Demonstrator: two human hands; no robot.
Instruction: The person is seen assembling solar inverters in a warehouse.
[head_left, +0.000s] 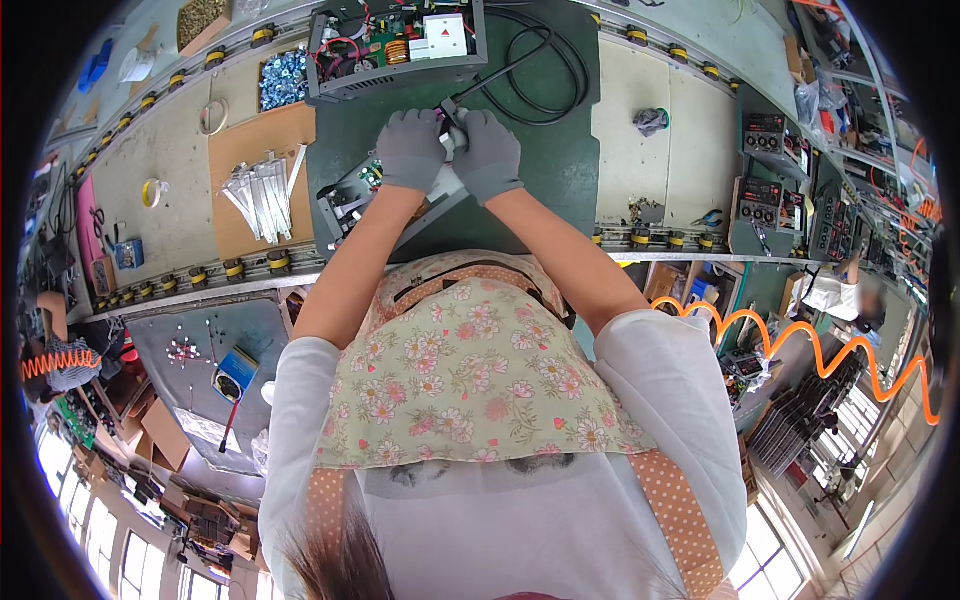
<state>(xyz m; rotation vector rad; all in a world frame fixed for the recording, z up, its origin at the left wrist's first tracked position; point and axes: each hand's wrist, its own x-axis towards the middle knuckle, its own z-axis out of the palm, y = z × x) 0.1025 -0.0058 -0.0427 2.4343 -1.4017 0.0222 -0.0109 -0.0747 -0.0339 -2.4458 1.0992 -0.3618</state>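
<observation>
Both my hands wear grey gloves and meet at the middle of a dark green board (545, 180). My left hand (412, 150) is closed, its fingers at the end of a black cable (575, 75). My right hand (487, 155) closes on the same cable end from the other side. A small pale piece shows between the hands, too covered to name. Under my forearms lies a grey metal panel (440, 200) with a circuit board (371, 175) at its left. Just beyond my hands stands an open-topped dark metal case (400, 78) with wires, a copper coil and boards inside.
Left of the board, metal strips (262, 198) lie on cardboard (228, 160), near a box of blue-and-silver small parts (284, 80) and a yellow tape roll (152, 193). Black instruments (762, 203) stand at the right. An orange coiled hose (800, 330) hangs at the lower right.
</observation>
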